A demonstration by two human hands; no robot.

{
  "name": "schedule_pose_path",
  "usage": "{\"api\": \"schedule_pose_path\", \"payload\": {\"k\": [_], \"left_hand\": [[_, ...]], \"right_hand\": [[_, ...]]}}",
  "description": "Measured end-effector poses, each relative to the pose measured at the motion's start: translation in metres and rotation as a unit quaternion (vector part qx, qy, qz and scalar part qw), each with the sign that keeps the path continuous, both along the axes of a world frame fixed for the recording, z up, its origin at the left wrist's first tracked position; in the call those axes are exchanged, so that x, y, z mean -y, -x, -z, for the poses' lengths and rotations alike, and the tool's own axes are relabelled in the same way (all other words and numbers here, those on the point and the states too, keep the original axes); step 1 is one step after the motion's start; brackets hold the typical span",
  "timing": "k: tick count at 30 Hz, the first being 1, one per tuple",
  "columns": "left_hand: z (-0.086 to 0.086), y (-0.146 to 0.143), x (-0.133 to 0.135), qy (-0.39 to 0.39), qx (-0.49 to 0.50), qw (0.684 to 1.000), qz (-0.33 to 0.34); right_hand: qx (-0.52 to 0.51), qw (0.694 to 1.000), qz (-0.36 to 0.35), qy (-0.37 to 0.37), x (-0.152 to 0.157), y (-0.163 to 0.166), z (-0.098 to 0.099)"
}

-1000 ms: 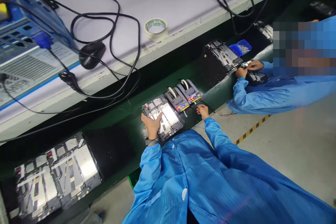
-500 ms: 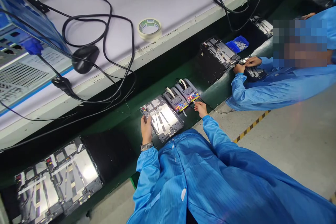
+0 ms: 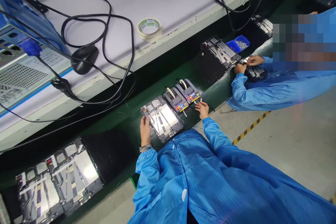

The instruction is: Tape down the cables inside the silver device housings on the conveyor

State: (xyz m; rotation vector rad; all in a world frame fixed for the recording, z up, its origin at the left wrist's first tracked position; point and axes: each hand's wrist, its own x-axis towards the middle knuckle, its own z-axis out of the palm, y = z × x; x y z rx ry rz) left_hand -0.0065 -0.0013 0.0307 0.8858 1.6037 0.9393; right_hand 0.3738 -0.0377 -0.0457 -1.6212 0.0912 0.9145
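Left hand holds the left edge of a metal frame, fingers curled on the rim, a narrow grip. Right hand is just right of the frame, fingers narrow, near the far tape dispenser; a small white strip may be pinched there, too small to confirm. Second dispenser sits just beyond the frame. Step looks like taping the frame; next move calls for bringing the strip across. Co-worker's hand works another frame to the right.
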Motion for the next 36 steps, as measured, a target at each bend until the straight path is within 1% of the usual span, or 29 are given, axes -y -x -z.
{"api": "schedule_pose_path", "payload": {"k": [6, 14, 15, 17, 19, 20, 22, 24, 27, 28, 30, 33, 36], "left_hand": [[-0.008, 0.0, 0.001, 0.009, -0.022, 0.999, 0.021], [-0.011, -0.001, -0.002, 0.017, -0.035, 0.999, 0.026], [-0.013, 0.0, -0.001, 0.017, -0.051, 0.998, 0.023], [-0.021, 0.003, 0.0, -0.001, -0.119, 0.993, -0.004], [-0.034, 0.003, 0.0, -0.059, -0.215, 0.974, -0.034], [-0.041, 0.001, -0.002, -0.098, -0.26, 0.96, -0.036], [-0.057, -0.009, -0.008, -0.169, -0.328, 0.929, -0.003], [-0.07, -0.028, -0.018, -0.205, -0.377, 0.901, 0.064], [-0.081, -0.068, -0.039, -0.207, -0.432, 0.86, 0.176], [-0.082, -0.081, -0.046, -0.201, -0.448, 0.849, 0.194], [-0.082, -0.102, -0.06, -0.185, -0.475, 0.835, 0.206], [-0.08, -0.114, -0.075, -0.149, -0.485, 0.835, 0.212], [-0.08, -0.104, -0.085, -0.096, -0.468, 0.85, 0.222]], "right_hand": [[-0.008, 1.0, 0.011, -0.019, -0.015, 0.007, 0.009], [0.011, 1.0, 0.017, 0.007, -0.019, 0.007, 0.01], [0.014, 1.0, 0.017, 0.012, -0.019, 0.007, 0.009], [0.024, 0.999, 0.022, 0.022, -0.02, 0.008, 0.008], [0.036, 0.998, 0.035, 0.039, -0.015, 0.007, 0.007], [0.044, 0.997, 0.042, 0.051, -0.011, 0.007, 0.006], [0.066, 0.994, 0.054, 0.068, 0.001, 0.004, 0.004], [0.097, 0.992, 0.052, 0.061, 0.015, 0.0, 0.0], [0.163, 0.986, 0.021, 0.013, 0.026, -0.003, -0.018], [0.185, 0.983, 0.003, -0.007, 0.026, -0.002, -0.028], [0.222, 0.973, -0.037, -0.044, 0.02, 0.006, -0.051], [0.248, 0.959, -0.095, -0.094, 0.004, 0.026, -0.091], [0.239, 0.948, -0.154, -0.145, -0.017, 0.051, -0.122]]}}
